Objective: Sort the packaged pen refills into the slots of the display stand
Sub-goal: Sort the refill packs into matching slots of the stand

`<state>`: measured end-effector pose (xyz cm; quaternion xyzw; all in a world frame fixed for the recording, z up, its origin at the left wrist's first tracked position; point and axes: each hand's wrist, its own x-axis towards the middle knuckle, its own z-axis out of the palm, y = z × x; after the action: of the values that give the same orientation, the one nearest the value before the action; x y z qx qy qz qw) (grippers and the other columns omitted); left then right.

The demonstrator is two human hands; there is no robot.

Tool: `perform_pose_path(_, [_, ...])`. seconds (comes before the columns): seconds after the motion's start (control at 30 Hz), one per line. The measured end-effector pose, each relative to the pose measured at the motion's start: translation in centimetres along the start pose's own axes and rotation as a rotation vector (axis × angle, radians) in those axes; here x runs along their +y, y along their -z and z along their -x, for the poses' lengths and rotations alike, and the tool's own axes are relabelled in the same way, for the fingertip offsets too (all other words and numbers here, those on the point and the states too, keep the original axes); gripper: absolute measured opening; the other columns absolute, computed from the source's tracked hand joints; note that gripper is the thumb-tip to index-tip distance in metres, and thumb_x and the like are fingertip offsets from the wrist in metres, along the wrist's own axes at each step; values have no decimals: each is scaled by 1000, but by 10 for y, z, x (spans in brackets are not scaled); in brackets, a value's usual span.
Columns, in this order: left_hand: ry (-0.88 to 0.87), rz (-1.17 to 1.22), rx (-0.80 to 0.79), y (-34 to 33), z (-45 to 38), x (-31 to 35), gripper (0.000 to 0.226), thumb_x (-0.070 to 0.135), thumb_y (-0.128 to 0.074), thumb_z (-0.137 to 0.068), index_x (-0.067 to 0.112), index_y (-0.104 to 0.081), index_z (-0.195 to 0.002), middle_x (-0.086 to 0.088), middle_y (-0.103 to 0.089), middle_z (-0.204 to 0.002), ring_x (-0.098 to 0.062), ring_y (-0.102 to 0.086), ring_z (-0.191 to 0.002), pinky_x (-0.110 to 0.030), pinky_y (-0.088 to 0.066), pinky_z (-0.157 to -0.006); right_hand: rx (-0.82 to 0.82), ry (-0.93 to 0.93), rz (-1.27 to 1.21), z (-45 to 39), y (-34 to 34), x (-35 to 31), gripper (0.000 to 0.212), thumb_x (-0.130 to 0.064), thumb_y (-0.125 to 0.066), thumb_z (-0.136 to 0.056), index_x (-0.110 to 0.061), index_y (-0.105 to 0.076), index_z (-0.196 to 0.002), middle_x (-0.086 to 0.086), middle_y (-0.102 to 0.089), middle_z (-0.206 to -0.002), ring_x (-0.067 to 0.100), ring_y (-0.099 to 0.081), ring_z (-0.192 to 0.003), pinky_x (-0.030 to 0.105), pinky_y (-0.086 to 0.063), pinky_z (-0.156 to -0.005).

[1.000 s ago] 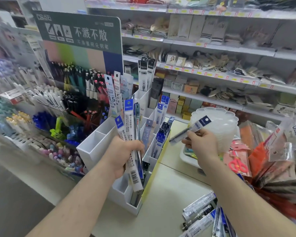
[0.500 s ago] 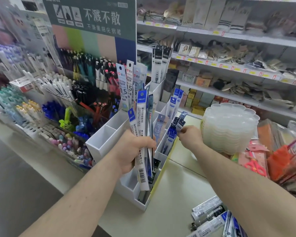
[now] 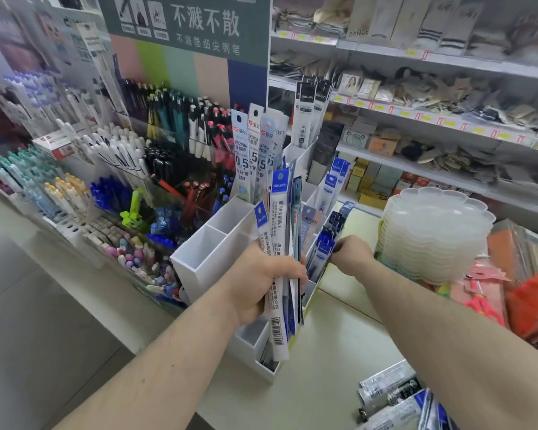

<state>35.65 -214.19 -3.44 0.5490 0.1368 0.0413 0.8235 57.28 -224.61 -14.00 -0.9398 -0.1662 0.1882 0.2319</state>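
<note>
A white stepped display stand (image 3: 212,259) with open slots sits on the counter. My left hand (image 3: 258,280) grips a fanned bundle of packaged pen refills (image 3: 281,231) upright in front of the stand. My right hand (image 3: 351,254) reaches to the stand's right side, its fingertips pinching a blue refill pack (image 3: 323,252) that stands in a lower right slot. Higher slots hold white 0.5 refill packs (image 3: 249,150) and black-topped packs (image 3: 311,110). More refill packs (image 3: 395,401) lie on the counter at the lower right.
A tiered pen display (image 3: 121,169) with a green sign fills the left. A stack of clear scalloped plastic trays (image 3: 432,234) stands right of the stand. Red and orange packaged goods (image 3: 528,302) crowd the far right. Store shelves (image 3: 416,116) run behind.
My right hand carried one refill pack from the air above the trays leftward and down into a right slot of the stand. The view moved closer; my left hand kept its bundle.
</note>
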Motion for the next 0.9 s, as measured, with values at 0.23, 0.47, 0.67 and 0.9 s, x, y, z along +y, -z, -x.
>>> perform_pose_path(0.23, [52,56,-94,-3,3,-15,29,0,-69,-54,21,-74,-73,-6,-64,-73,-21,-63,-63,-33,-56,-58,215,56,-613,89,38,-16,18,-6,-66,-85,-21,-74,-78,-6,-70,-72,13,-63,-72,24,-52,-59])
perform_pose_path(0.47, [99,40,-99,-11,3,-24,47,-4,-57,-63,4,-63,-109,-15,-67,-79,-23,-69,-68,-34,-56,-57,41,280,-757,183,55,-42,3,-24,-76,-86,-22,-75,-85,-5,-66,-62,7,-54,-51,21,-44,-49])
perform_pose_path(0.67, [113,9,-91,-20,-2,-18,51,1,-61,-62,9,-67,-112,-20,-71,-90,-29,-70,-75,-37,-59,-61,80,209,-896,186,55,-43,22,-17,-70,-92,-20,-75,-70,-11,-61,-53,-1,-49,-45,12,-38,-45])
perform_pose_path(0.9, [86,-22,-5,-23,-7,-21,48,5,-68,-72,9,-67,-120,-20,-74,-107,-34,-73,-93,-41,-60,-73,90,168,-1014,188,51,-42,25,-7,-59,-97,-14,-67,-75,-9,-61,-57,3,-50,-48,16,-41,-48])
